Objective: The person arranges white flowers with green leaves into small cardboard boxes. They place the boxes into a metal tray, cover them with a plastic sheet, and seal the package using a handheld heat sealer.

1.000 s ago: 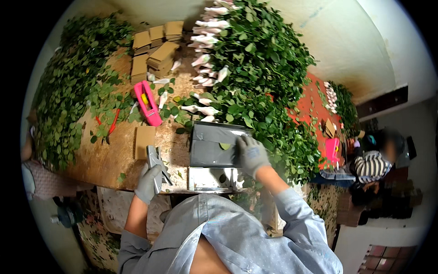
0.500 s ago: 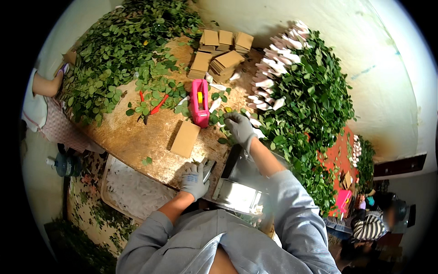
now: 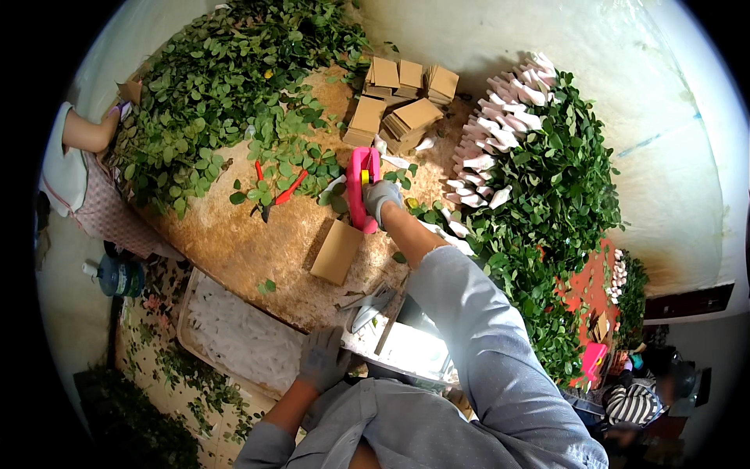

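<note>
My right hand (image 3: 383,198), in a grey glove, is against the right side of a pink tape dispenser (image 3: 360,214) with a yellow roll. Its fingers are bent together, and their tips are hidden. Gloved in grey too, my left hand (image 3: 321,361) rests by the front table edge, fingers stretched out and nothing seen in them. Between the hands lies a tan cardboard piece (image 3: 337,252). Close to my left hand are a grey metal tool (image 3: 378,297) and a shiny metal-and-white box (image 3: 418,352), partly covered by my right arm.
Leafy green stems (image 3: 195,102) are heaped at the left back. At right, stems with white-wrapped heads (image 3: 500,129) are stacked. Cardboard stacks (image 3: 410,121) and red-handled pruners (image 3: 291,187) lie on the table. Below its edge stands a bin of white pieces (image 3: 234,324). A person (image 3: 86,156) stands left.
My right hand has moved left onto the tape dispenser's side. My left hand has drawn back from the metal tool toward my body. The whole view has shifted slightly.
</note>
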The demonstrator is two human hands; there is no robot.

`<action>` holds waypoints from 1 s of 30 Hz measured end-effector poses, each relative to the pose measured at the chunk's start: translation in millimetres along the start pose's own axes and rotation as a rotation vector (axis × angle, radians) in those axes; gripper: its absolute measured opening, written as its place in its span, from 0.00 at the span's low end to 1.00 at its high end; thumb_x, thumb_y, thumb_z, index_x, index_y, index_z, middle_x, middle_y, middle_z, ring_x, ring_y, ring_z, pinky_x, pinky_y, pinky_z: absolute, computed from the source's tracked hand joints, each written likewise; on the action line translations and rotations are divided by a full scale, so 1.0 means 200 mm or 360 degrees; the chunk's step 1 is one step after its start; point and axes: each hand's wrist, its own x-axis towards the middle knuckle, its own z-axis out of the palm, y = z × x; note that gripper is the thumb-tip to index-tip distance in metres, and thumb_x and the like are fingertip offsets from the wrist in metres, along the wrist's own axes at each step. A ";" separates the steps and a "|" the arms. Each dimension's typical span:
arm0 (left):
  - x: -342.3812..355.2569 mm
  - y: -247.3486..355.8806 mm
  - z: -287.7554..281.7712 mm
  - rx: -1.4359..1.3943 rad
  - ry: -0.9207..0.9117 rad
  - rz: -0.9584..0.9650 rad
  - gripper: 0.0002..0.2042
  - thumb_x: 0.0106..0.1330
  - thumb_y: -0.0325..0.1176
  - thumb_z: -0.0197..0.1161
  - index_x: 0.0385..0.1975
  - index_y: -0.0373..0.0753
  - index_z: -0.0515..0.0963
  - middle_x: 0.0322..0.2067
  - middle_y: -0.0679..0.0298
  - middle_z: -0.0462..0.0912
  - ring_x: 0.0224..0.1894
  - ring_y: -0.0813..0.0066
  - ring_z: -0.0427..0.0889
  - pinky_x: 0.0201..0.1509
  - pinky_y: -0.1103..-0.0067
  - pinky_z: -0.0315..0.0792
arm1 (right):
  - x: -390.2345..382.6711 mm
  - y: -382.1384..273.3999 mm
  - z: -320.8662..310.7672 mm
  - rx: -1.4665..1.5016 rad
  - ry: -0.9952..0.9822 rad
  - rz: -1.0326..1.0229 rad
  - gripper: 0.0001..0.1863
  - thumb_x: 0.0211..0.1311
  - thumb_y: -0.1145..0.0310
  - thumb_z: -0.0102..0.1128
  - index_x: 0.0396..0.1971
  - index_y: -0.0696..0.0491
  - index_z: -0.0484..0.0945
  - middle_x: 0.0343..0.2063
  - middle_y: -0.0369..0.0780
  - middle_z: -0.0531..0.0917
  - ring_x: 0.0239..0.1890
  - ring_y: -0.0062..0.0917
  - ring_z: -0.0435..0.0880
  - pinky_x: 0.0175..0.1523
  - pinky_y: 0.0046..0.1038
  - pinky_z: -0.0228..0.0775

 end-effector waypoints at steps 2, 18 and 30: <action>-0.18 -0.07 0.01 -0.0013 -0.0006 -0.0137 0.28 0.60 0.42 0.65 0.59 0.37 0.73 0.51 0.51 0.77 0.53 0.49 0.76 0.59 0.58 0.68 | -0.15 -0.03 -0.01 0.0121 0.0750 -0.0687 0.20 0.67 0.53 0.57 0.39 0.56 0.88 0.34 0.51 0.87 0.41 0.47 0.86 0.49 0.44 0.76; -0.57 -0.33 0.08 -0.0326 0.0004 -0.0519 0.18 0.61 0.35 0.67 0.50 0.37 0.78 0.40 0.52 0.80 0.45 0.50 0.79 0.51 0.60 0.72 | -0.81 0.12 -0.10 0.1792 -0.0446 -0.0216 0.10 0.74 0.65 0.54 0.30 0.51 0.76 0.17 0.32 0.72 0.16 0.20 0.71 0.22 0.26 0.60; -0.30 -0.30 0.06 -0.0392 -0.0155 -0.0092 0.15 0.61 0.33 0.68 0.47 0.38 0.78 0.39 0.51 0.81 0.41 0.47 0.80 0.47 0.59 0.74 | -1.13 1.41 -0.49 0.0978 0.0079 0.0097 0.20 0.74 0.55 0.58 0.34 0.59 0.84 0.25 0.39 0.85 0.28 0.24 0.81 0.37 0.29 0.75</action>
